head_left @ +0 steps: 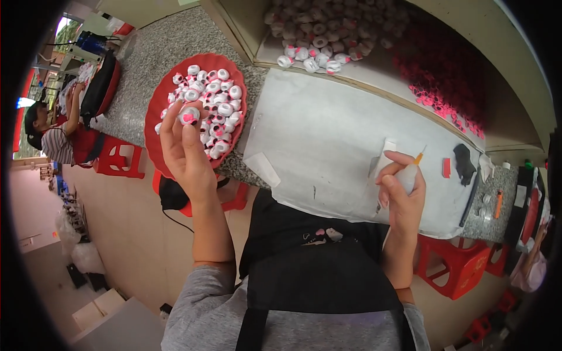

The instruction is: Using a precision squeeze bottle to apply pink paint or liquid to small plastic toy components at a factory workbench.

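My left hand [193, 167] is raised at the near edge of a red scalloped basin [153, 105]. Between its thumb and fingers is a small rounded white piece with a pink patch [190, 116]. Many similar white and pink pieces [225, 109] fill the basin. Over the right part of a white sheet [328, 134], my right hand [405, 196] grips a small white squeeze bottle [407, 177]. Its orange needle tip [418, 158] points up and away from me. A white block-like item [386, 149] lies beside those fingers, partly covered by them.
On the shelf behind the sheet are piled white pieces [319, 41] and loose pink parts [445, 105]. A dark cloth [464, 164] and a small red item [446, 168] lie at the right. Red stools [453, 266] stand below the granite counter [175, 38]. Another person [64, 137] works at far left.
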A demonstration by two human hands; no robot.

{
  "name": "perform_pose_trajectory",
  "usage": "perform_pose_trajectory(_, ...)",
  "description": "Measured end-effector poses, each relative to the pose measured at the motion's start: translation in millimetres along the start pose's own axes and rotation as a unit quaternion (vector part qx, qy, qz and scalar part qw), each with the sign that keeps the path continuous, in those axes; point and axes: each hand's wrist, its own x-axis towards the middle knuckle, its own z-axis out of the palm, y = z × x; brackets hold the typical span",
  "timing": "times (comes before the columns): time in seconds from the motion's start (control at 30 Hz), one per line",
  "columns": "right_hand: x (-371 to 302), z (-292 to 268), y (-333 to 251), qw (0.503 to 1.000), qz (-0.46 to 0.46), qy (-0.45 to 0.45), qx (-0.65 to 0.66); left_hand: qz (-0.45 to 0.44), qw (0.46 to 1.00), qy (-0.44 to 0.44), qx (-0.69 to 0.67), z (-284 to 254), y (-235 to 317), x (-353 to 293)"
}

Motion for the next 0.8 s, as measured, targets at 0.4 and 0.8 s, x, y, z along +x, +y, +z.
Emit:
perform_pose_trajectory(0.4,-12,-12,2,0.998,-0.005,0.054,0.018,-0.383,0.777,-0.118,-0.486,39,-16,-26)
perform_pose_trajectory(0.8,-12,-13,9,0.999,0.005,0.044,0.016,-0.345,0.796,-0.179,-0.464,39,-20,-31)
